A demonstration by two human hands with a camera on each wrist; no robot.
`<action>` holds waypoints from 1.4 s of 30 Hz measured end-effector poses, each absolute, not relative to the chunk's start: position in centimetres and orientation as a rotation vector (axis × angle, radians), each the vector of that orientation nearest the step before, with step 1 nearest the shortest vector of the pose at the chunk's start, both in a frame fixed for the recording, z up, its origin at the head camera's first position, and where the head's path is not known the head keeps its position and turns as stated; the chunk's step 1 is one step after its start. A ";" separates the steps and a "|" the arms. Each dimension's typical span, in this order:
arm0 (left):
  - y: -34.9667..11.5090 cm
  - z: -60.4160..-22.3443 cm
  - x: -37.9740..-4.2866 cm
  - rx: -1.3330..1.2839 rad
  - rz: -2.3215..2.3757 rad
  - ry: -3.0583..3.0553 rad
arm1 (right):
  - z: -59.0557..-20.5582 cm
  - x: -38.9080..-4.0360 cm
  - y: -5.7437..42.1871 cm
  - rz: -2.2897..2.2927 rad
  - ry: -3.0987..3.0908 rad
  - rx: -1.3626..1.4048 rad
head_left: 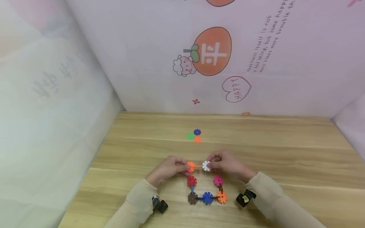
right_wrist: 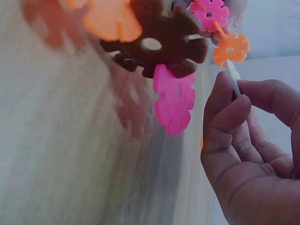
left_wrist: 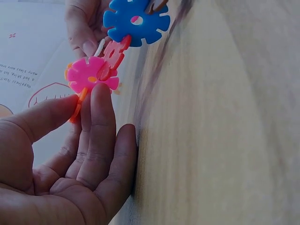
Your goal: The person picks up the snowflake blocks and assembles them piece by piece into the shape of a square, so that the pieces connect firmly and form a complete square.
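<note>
Slotted plastic snowflake discs are joined slot to slot into a square-like chain with a gap at its right side. My left hand (head_left: 172, 167) pinches an orange disc (head_left: 190, 166) at the far left corner between thumb and fingers. Below it sit a red disc (head_left: 192, 181), a brown disc (head_left: 192, 198), a blue disc (head_left: 208, 198) and another orange disc (head_left: 222, 197). With thumb and index finger, my right hand (head_left: 228, 163) grips a white disc (right_wrist: 233, 79), which joins an edge-on orange disc (right_wrist: 236, 48). The pink disc (right_wrist: 171, 101) at the chain's other end stands apart from the white one.
Beyond the hands, a green disc (head_left: 190, 136), a dark blue disc (head_left: 197, 132) and an orange disc (head_left: 198, 139) lie loose on the wooden table (head_left: 271, 136). A printed cloth (head_left: 154, 63) hangs behind the table's far edge.
</note>
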State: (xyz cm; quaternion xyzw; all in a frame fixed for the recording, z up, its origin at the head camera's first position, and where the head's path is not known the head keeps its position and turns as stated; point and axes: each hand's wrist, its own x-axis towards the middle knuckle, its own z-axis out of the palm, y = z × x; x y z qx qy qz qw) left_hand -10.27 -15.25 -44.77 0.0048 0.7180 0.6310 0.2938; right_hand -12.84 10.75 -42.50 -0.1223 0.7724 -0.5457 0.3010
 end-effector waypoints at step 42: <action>-15.4 -44.4 -10.3 0.014 1.562 2.001 | -42.8 -14.3 10.9 -1.310 2.109 -0.477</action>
